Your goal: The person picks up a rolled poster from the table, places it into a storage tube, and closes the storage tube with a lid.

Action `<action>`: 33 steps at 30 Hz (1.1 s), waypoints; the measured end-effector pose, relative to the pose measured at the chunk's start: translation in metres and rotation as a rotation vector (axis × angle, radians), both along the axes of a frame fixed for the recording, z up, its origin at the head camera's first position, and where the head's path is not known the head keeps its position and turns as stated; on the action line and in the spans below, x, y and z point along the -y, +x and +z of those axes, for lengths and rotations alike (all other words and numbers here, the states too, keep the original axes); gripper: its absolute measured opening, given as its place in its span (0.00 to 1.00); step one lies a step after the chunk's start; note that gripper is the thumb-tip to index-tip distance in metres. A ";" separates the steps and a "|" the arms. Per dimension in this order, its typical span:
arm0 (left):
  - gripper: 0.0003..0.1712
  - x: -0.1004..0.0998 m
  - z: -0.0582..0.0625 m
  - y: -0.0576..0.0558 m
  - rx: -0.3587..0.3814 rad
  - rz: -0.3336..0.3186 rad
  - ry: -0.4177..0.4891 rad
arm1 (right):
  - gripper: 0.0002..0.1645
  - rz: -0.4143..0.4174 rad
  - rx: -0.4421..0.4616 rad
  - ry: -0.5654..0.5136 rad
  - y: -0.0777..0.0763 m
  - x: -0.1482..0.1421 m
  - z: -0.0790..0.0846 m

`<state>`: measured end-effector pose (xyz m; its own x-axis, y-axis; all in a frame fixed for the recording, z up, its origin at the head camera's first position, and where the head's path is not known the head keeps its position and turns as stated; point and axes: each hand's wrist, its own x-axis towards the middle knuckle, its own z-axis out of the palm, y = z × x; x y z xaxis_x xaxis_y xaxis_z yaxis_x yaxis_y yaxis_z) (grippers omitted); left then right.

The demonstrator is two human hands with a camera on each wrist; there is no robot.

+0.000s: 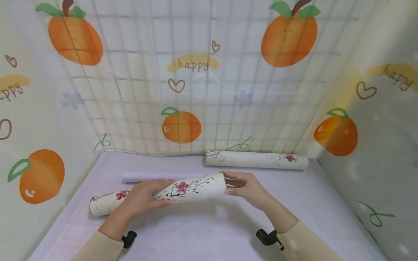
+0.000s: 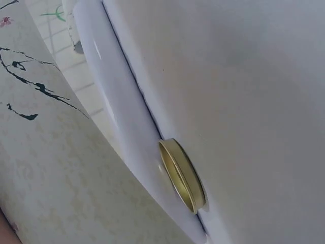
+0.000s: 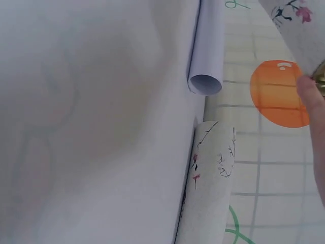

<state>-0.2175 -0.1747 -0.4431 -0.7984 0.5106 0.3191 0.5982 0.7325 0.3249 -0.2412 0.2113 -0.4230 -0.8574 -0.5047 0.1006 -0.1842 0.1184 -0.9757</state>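
Note:
My left hand grips a white tube printed with red blossoms and dark branches, fingers over its top and thumb along the near side. The tube slants, its right end farther back and casting a shadow on the table. At that end my right hand pinches the rim between thumb and fingers. A gold end piece shows beside a fingertip in the right wrist view. On the table lies a gold metal cap, against a roll of white paper; the head view hides the cap behind the tube.
A second blossom-printed tube lies along the back edge of the white table. Behind the held tube, the paper roll is partly covered. Curtains with oranges on them enclose the back and both sides.

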 end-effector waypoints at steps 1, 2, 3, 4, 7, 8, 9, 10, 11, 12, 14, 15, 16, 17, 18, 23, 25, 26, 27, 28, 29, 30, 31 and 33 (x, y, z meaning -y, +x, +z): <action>0.40 0.000 0.000 0.000 0.007 0.006 0.004 | 0.41 -0.002 -0.001 0.001 0.000 0.000 0.001; 0.40 0.000 0.000 0.000 0.010 0.008 0.008 | 0.41 -0.002 -0.001 0.002 0.000 0.001 0.002; 0.40 0.001 0.000 0.000 0.008 0.010 0.010 | 0.41 -0.002 -0.003 0.002 0.000 0.001 0.002; 0.40 0.001 0.000 0.001 0.007 0.013 0.014 | 0.41 -0.002 -0.004 -0.002 0.000 0.002 0.003; 0.40 0.001 0.001 0.002 0.007 0.021 0.029 | 0.42 -0.012 -0.015 -0.002 -0.001 0.004 0.005; 0.40 0.001 0.001 0.003 0.005 0.022 0.032 | 0.42 -0.017 -0.019 0.000 -0.001 0.004 0.005; 0.40 0.001 0.002 0.003 0.003 0.025 0.037 | 0.42 -0.022 -0.024 0.003 -0.001 0.005 0.005; 0.40 0.001 0.002 0.004 0.001 0.024 0.041 | 0.42 -0.027 -0.025 0.003 -0.001 0.005 0.005; 0.40 0.001 0.003 0.004 0.006 0.026 0.047 | 0.42 -0.032 -0.025 0.006 -0.001 0.006 0.005; 0.40 0.001 0.003 0.004 0.011 0.029 0.050 | 0.42 -0.033 -0.024 0.004 -0.002 0.006 0.005; 0.40 0.001 0.003 0.004 0.024 0.036 0.054 | 0.42 -0.030 -0.023 0.004 -0.002 0.006 0.005; 0.40 0.001 0.003 0.005 0.030 0.039 0.056 | 0.42 -0.026 -0.024 -0.001 -0.002 0.006 0.005; 0.40 0.001 0.003 0.005 0.035 0.039 0.055 | 0.42 -0.022 -0.022 -0.010 -0.002 0.007 0.005; 0.40 0.001 0.003 0.004 0.044 0.041 0.057 | 0.41 -0.018 -0.024 -0.015 -0.002 0.007 0.005; 0.40 0.001 0.003 0.004 0.047 0.039 0.057 | 0.41 -0.014 -0.029 -0.021 -0.002 0.007 0.005; 0.40 0.002 0.003 0.003 0.048 0.037 0.051 | 0.40 -0.004 -0.032 -0.039 -0.001 0.006 0.003; 0.40 0.002 0.002 0.003 0.046 0.042 0.051 | 0.41 0.004 -0.031 -0.038 -0.001 0.006 0.002; 0.40 0.002 0.002 0.004 0.044 0.044 0.050 | 0.41 0.005 -0.032 -0.031 -0.001 0.005 0.001; 0.40 0.002 0.002 0.004 0.042 0.046 0.047 | 0.41 0.008 -0.032 -0.028 -0.001 0.005 0.000; 0.40 0.001 0.001 0.004 0.039 0.045 0.046 | 0.41 0.011 -0.033 -0.025 -0.001 0.005 -0.001; 0.40 0.001 0.001 0.004 0.033 0.042 0.043 | 0.41 0.013 -0.034 -0.020 -0.001 0.004 -0.001; 0.40 0.001 0.001 0.004 0.030 0.042 0.041 | 0.41 0.013 -0.036 -0.015 -0.001 0.004 -0.001; 0.40 0.000 0.000 0.004 0.027 0.040 0.040 | 0.41 0.015 -0.041 -0.013 -0.001 0.003 -0.001; 0.40 -0.001 0.000 0.003 0.020 0.042 0.038 | 0.41 0.013 -0.039 -0.011 0.000 0.002 -0.001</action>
<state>-0.2141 -0.1739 -0.4432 -0.8252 0.4644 0.3215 0.5605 0.7438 0.3641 -0.2411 0.2093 -0.4239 -0.8461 -0.5145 0.1396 -0.2236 0.1047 -0.9690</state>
